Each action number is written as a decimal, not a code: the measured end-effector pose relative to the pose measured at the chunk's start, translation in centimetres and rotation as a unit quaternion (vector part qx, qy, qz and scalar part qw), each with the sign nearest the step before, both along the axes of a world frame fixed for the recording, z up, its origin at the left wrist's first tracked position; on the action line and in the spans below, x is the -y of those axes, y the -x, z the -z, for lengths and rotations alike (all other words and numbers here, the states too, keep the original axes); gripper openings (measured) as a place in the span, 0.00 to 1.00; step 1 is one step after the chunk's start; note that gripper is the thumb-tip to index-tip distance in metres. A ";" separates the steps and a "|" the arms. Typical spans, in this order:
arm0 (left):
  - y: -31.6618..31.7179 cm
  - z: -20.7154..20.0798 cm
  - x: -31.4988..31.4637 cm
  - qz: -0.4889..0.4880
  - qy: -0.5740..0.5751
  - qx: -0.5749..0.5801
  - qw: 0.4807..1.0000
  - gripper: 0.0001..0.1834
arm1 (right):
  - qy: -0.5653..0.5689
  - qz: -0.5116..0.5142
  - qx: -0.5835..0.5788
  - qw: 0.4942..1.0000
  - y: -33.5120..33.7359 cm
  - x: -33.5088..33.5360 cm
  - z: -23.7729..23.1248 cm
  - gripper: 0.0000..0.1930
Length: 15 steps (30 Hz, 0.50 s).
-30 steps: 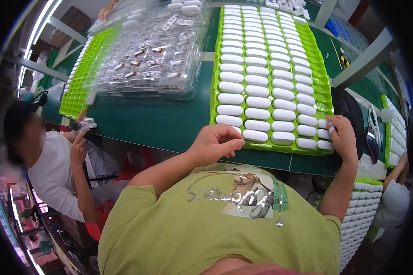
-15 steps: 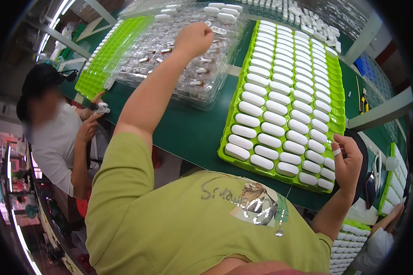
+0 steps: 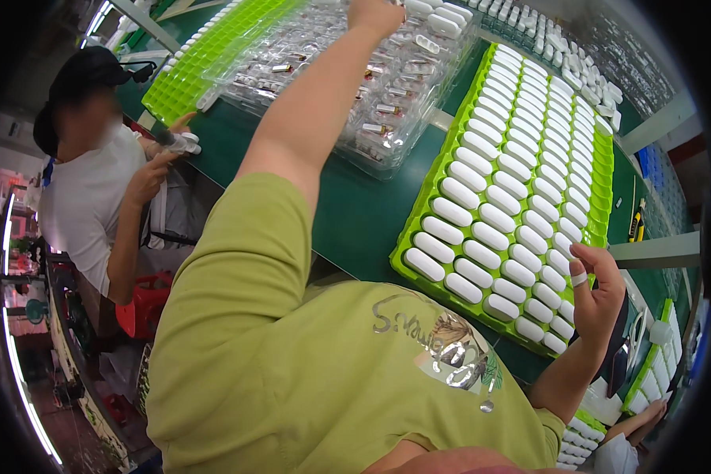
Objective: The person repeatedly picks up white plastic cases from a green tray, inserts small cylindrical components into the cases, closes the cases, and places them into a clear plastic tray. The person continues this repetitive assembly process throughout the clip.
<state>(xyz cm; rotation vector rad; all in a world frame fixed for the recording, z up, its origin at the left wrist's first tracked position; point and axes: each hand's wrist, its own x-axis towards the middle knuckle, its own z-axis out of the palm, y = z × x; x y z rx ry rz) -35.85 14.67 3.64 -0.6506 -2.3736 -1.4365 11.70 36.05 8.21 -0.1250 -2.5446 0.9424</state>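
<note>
Green moulded plastic tray (image 3: pixel 600 170) sits on the dark green bench (image 3: pixel 355 213), packed with rows of smooth white oblong capsule-shaped parts (image 3: pixel 482 217); beside it a stack of clear glossy blister trays (image 3: pixel 347 87) holds small metallic pieces, too small to make out. Left hand (image 3: pixel 379 12) is stretched far out over the clear stack, cut off by the top edge, so grip can't be judged. Right hand (image 3: pixel 596 288) is raised at the green tray's near right corner, fingers loosely curled, holding nothing visible.
</note>
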 end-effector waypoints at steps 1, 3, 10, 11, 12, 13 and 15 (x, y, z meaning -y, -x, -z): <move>0.8 0.3 1.1 0.048 -0.158 0.019 0.986 0.15 | 0.004 -0.016 -0.010 1.000 0.7 0.7 -0.3 0.07; -5.8 -2.6 3.1 0.204 -0.263 0.198 0.922 0.15 | 0.038 -0.043 -0.005 0.998 1.1 1.6 -0.8 0.04; -23.7 -0.9 9.2 0.364 -0.423 0.348 0.754 0.13 | 0.301 -0.149 0.005 0.942 7.6 9.7 2.8 0.12; -24.7 -0.1 9.3 0.361 -0.434 0.364 0.741 0.13 | 0.315 -0.149 0.027 0.937 8.2 10.8 2.8 0.14; -25.6 0.6 9.8 0.351 -0.445 0.378 0.733 0.13 | 0.333 -0.157 0.048 0.929 8.9 11.9 3.1 0.17; -26.4 1.2 10.0 0.341 -0.454 0.391 0.724 0.13 | 0.362 -0.156 0.049 0.918 9.4 12.8 3.6 0.17; -27.9 2.2 10.3 0.326 -0.449 0.398 0.730 0.13 | 0.420 -0.153 0.048 0.893 10.0 14.3 4.7 0.17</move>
